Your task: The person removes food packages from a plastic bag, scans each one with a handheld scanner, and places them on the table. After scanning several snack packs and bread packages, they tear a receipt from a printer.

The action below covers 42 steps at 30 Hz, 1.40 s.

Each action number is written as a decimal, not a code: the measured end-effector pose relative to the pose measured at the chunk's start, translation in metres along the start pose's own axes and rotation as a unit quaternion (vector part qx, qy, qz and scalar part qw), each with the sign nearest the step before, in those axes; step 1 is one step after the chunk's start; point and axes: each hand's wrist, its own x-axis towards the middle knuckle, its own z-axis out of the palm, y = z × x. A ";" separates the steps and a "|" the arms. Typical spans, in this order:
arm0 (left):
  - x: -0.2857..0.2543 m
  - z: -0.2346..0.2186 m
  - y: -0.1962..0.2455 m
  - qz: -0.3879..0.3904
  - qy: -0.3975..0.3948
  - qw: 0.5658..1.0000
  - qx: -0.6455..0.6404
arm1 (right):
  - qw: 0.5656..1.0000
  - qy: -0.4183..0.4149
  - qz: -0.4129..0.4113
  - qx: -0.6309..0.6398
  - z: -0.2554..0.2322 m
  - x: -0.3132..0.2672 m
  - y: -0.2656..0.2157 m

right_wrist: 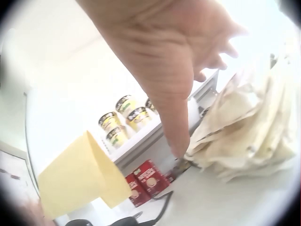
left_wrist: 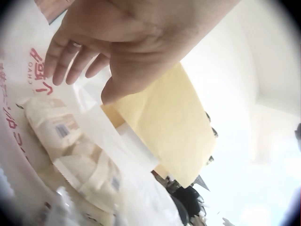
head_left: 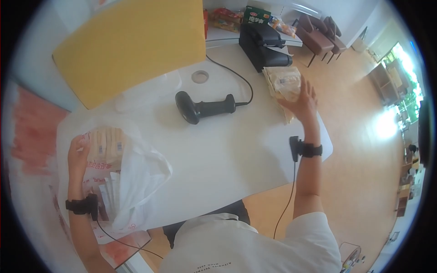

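2 bare hands reach to opposite ends of a white table (head_left: 218,157), and neither is clamped on anything. The right hand (head_left: 304,103) has its thumb and fingers spread apart at the edge of a stack of cream packets (head_left: 283,81) near the table's right side; whether the thumb touches them, I cannot tell. The left hand (head_left: 78,152) hangs with loose fingers, thumb apart from them, over the left side of a white plastic bag (head_left: 145,175) with red lettering. Inside that bag, just beside the fingers, lie more cream packets (left_wrist: 87,174), their small printed labels showing, and nearer the person stand slim white packs (head_left: 108,193). Between the hands a black scanner (head_left: 211,108) lies on its side, its cable (head_left: 249,82) curving toward the back. Behind it rises a yellow sheet (head_left: 136,45), and a black printer (head_left: 264,45) sits just beyond the right-hand stack. Farther off, the right wrist view shows 2 red boxes (right_wrist: 151,178) below yellow-and-black cups (right_wrist: 127,117) on a shelf.
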 end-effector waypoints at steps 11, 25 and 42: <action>-0.059 0.014 0.146 0.080 -0.037 0.987 -0.133 | 0.994 -0.063 0.076 0.047 0.009 -0.011 0.023; -0.093 0.069 0.210 -0.099 -0.425 0.788 -0.434 | 0.831 -0.138 -0.385 0.377 -0.042 -0.088 -0.220; -0.082 0.025 0.162 -0.102 -0.250 0.884 -0.382 | 0.907 -0.200 -0.316 0.194 0.067 -0.037 -0.185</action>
